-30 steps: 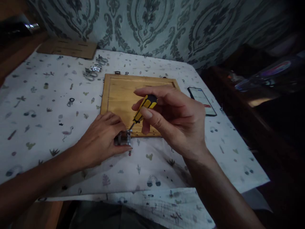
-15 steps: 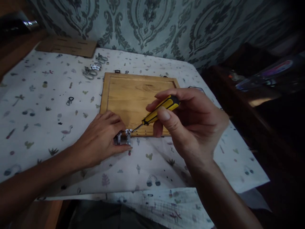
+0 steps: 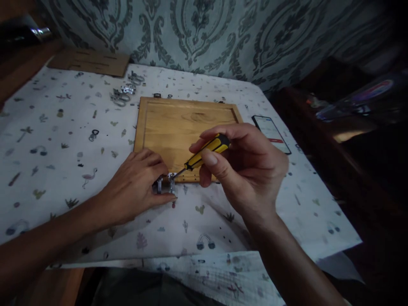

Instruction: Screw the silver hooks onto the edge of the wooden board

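A wooden panel (image 3: 188,127) with a raised frame lies flat on the cloth-covered table. At its near edge, left of the middle, sits a metal hinge (image 3: 172,183). My left hand (image 3: 138,182) grips this hinge, fingers on the panel side and thumb along the near side. In my right hand (image 3: 247,170) is a yellow and black screwdriver (image 3: 208,151), pinched between thumb and fingers. Its shaft slants down to the left, and the tip is at the hinge's top; whether it touches a screw is too small to tell.
Several metal hinges (image 3: 127,89) lie behind and left of the panel, near a flat piece of cardboard (image 3: 91,62). A phone (image 3: 272,134) rests right of the panel. Patterned fabric (image 3: 197,34) hangs behind the table, and a plastic bottle (image 3: 360,97) is at the far right.
My right hand and the screwdriver have moved left and slightly down, bringing the tip closer over the hinge. More of the phone shows. My left hand has stayed in place.
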Tool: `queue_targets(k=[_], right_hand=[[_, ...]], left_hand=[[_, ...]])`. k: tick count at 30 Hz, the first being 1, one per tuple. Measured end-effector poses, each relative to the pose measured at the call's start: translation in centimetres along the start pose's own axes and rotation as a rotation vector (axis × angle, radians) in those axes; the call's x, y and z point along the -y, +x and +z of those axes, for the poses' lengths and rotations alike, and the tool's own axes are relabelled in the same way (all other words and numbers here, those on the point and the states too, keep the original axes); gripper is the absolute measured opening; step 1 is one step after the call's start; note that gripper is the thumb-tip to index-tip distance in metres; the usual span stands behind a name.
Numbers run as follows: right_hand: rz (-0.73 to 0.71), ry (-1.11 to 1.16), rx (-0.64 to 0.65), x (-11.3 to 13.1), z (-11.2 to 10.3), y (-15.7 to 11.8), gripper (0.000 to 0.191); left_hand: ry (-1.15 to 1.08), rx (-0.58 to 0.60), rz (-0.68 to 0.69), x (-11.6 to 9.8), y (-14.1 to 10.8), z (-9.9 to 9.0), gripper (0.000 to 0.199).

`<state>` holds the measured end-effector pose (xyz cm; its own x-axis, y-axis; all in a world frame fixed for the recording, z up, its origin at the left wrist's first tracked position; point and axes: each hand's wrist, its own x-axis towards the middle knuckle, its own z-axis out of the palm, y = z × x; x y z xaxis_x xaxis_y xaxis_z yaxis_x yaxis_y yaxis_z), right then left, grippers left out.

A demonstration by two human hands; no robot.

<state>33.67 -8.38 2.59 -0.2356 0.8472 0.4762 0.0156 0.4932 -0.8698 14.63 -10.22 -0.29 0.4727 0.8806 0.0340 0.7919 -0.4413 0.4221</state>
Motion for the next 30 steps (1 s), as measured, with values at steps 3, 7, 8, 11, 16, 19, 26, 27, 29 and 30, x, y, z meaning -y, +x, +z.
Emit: queue_targets(k=[3,7,8,11,16,19,26,27,29,30], right_hand=[[-0.026,-0.011,-0.030,-0.06,0.07,-0.11,0.017],[-0.003,-0.018,-0.060,-0.02,0.25,-0.13,0.023],[0.009,-0.004,-0.060,0.03,0.28,-0.11,0.023],[0.043,0.043,-0.025,0.30,0.18,-0.03,0.020],[0.098,0.012,0.074,0.55,-0.39,-0.11,0.023],[0.079,0.010,0.080,0.41,-0.43,-0.37,0.017],[0.048,-0.033,-0.077,0.43,-0.10,-0.54,0.011],[0.044,-0.032,-0.098,0.43,-0.15,-0.48,0.012],[0.045,-0.032,-0.119,0.36,-0.29,-0.35,0.012],[0.047,-0.031,-0.122,0.30,-0.35,-0.29,0.011]], left_hand=[[0.001,-0.006,0.005,0.01,-0.03,0.05,0.036],[-0.002,-0.015,0.002,0.08,-0.05,0.18,0.038],[-0.003,-0.019,0.004,0.10,-0.05,0.20,0.038],[-0.005,-0.020,0.006,0.12,-0.08,0.24,0.038],[-0.003,-0.031,0.019,0.08,-0.12,0.21,0.035],[0.001,-0.029,0.014,0.04,-0.13,0.20,0.034],[0.012,-0.030,0.021,0.08,-0.11,0.23,0.034],[0.014,-0.030,0.022,0.10,-0.11,0.24,0.035],[0.013,-0.029,0.021,0.14,-0.12,0.25,0.037],[0.013,-0.028,0.020,0.15,-0.12,0.25,0.037]])
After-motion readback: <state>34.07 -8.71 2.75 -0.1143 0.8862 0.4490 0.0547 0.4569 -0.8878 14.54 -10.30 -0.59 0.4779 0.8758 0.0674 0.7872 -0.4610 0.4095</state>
